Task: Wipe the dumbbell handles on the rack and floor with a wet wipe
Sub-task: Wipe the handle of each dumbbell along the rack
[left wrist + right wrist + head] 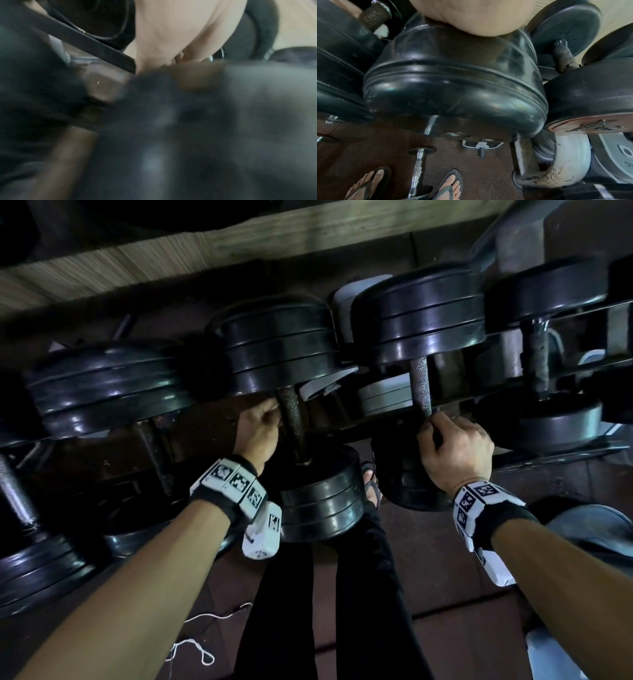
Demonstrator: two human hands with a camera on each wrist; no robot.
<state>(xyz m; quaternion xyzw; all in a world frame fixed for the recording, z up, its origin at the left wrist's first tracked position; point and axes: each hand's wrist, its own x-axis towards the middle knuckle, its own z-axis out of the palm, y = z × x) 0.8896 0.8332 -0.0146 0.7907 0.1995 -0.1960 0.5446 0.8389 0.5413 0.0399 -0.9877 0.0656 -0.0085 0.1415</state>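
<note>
Head view: left hand (257,429) curls round one racked dumbbell's knurled handle (290,416); right hand (455,448) grips the neighbouring handle (420,386); no wipe visible. Left wrist: blurred; grip unreadable. Right wrist: black weight plate (453,81) fills the frame; probably heavy, rigid; hold at the handle.
</note>
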